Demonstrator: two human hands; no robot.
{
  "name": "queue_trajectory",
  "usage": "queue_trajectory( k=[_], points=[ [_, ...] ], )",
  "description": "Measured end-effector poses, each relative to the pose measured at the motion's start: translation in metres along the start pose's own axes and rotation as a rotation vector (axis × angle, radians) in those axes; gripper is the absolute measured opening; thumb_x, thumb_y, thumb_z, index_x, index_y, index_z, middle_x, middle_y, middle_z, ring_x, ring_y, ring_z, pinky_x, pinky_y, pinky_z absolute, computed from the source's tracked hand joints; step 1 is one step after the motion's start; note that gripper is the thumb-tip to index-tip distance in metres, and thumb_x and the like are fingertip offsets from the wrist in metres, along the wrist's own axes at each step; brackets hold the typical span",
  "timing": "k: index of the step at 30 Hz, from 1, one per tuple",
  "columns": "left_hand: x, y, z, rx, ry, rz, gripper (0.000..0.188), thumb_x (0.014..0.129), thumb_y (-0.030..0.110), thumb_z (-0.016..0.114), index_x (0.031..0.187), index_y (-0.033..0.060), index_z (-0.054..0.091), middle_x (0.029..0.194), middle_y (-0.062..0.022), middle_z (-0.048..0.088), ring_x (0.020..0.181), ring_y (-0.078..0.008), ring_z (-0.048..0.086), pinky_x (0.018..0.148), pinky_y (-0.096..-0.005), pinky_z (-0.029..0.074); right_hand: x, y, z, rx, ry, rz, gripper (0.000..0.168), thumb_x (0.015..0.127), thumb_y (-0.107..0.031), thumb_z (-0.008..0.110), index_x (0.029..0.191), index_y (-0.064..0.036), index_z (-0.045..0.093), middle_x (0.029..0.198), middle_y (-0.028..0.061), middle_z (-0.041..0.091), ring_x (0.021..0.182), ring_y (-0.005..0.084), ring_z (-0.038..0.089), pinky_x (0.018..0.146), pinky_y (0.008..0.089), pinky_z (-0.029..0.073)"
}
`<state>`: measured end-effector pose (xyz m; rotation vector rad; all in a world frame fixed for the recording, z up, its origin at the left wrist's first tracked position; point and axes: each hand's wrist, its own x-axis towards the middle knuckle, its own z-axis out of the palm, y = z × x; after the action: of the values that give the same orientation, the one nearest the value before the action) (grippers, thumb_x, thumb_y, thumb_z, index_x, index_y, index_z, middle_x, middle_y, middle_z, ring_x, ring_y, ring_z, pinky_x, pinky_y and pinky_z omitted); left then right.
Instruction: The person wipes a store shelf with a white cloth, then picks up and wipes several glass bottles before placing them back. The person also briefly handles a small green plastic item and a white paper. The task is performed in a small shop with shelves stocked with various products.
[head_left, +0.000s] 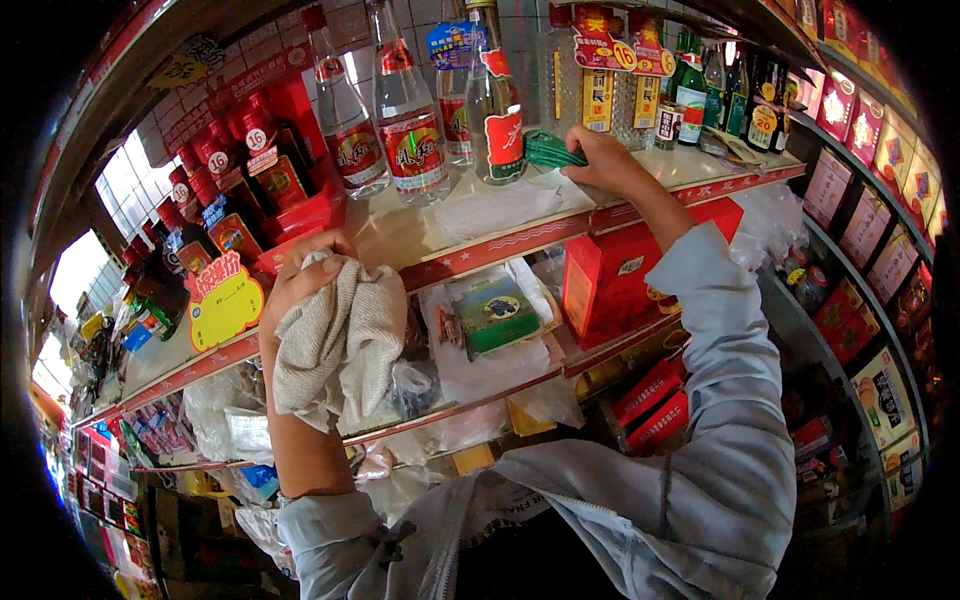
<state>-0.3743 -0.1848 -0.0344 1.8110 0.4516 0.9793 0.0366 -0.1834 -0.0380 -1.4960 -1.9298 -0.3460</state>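
Note:
My left hand (311, 274) grips a crumpled beige cloth (341, 337), which hangs in front of the shelf edge. Out on the upper shelf (382, 232), my right hand (604, 161) has its fingers on the end of a folded green thing (553, 148), perhaps a plastic bag. Just left of that green thing stands a clear glass bottle with a red label (499, 112). More clear bottles with red labels (412, 127) rise beside it. A white sheet (517, 206), paper or plastic, lies flat on the shelf below my right hand.
Dark bottles with red caps (274, 161) crowd the left, behind a yellow price card (225, 304). Ribbed clear bottles (600, 90) and green bottles (690, 97) stand at the right. A red box (607, 285) and a green packet (499, 319) occupy the shelf below. Boxed goods (862, 195) line the right-hand shelves.

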Motion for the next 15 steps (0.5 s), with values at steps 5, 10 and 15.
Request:
queue_trajectory(
  k=[5, 10, 15],
  points=[
    [-0.002, 0.000, 0.000, -0.046, 0.013, -0.012, 0.030, 0.072, 0.023, 0.050, 0.091, -0.0006, 0.049, 0.074, -0.0067, 0.054, 0.065, -0.0143, 0.051, 0.059, -0.0237, 0.041, 0.001, -0.003, 0.004, -0.135, -0.008, 0.023, 0.035, 0.063, -0.016, 0.066, 0.086, -0.006, 0.042, 0.081, 0.0141, 0.053, 0.078, 0.0320, 0.053, 0.064, 0.0387, 0.042],
    [-0.010, 0.005, 0.011, -0.146, 0.105, -0.051, 0.033, 0.072, 0.022, 0.051, 0.096, -0.0001, 0.050, 0.077, -0.0071, 0.053, 0.069, -0.0144, 0.051, 0.061, -0.0245, 0.041, 0.003, -0.005, 0.012, -0.222, 0.037, 0.018, 0.033, 0.065, -0.013, 0.063, 0.086, -0.007, 0.040, 0.085, 0.0136, 0.052, 0.081, 0.0324, 0.052, 0.065, 0.0394, 0.042],
    [-0.011, 0.017, 0.024, -0.150, 0.170, -0.076, 0.029, 0.067, 0.025, 0.053, 0.081, -0.0007, 0.051, 0.071, -0.0053, 0.053, 0.066, -0.0112, 0.049, 0.061, -0.0212, 0.038, 0.000, -0.011, 0.009, -0.203, 0.032, 0.003, 0.032, 0.066, -0.011, 0.063, 0.087, -0.007, 0.039, 0.086, 0.0137, 0.052, 0.082, 0.0326, 0.052, 0.066, 0.0395, 0.042]
  ],
)
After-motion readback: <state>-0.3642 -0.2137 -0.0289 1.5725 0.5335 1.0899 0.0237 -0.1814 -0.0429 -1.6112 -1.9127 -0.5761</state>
